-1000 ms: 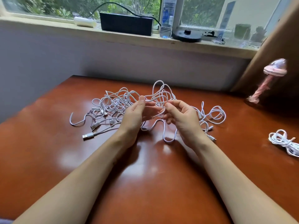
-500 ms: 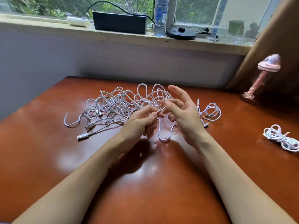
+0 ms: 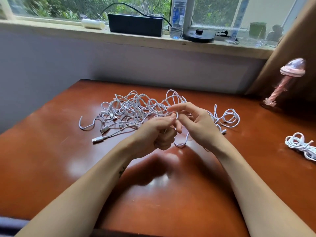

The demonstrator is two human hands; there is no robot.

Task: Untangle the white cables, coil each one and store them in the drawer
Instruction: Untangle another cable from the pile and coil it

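Note:
A tangle of white cables (image 3: 136, 109) lies in the middle of the brown table (image 3: 51, 159), with USB plugs (image 3: 97, 139) trailing to its left. My left hand (image 3: 157, 132) is curled in a fist round a strand at the near edge of the tangle. My right hand (image 3: 196, 122) sits just to the right, thumb and forefinger pinching the same strand, the other fingers spread. A loop of that strand (image 3: 181, 143) hangs below both hands. One coiled white cable (image 3: 301, 144) rests apart at the right edge. No drawer is in view.
A pink mushroom-shaped lamp (image 3: 283, 79) stands at the back right by a brown curtain. On the windowsill behind the table are a black box (image 3: 135, 24), a water bottle (image 3: 177, 16) and a black round base (image 3: 198, 35). A grey wall borders the table's left.
My left hand has curled from flat-fingered into a fist round the strand. My right hand has shifted its pinch. The raised loops of the tangle have moved a little.

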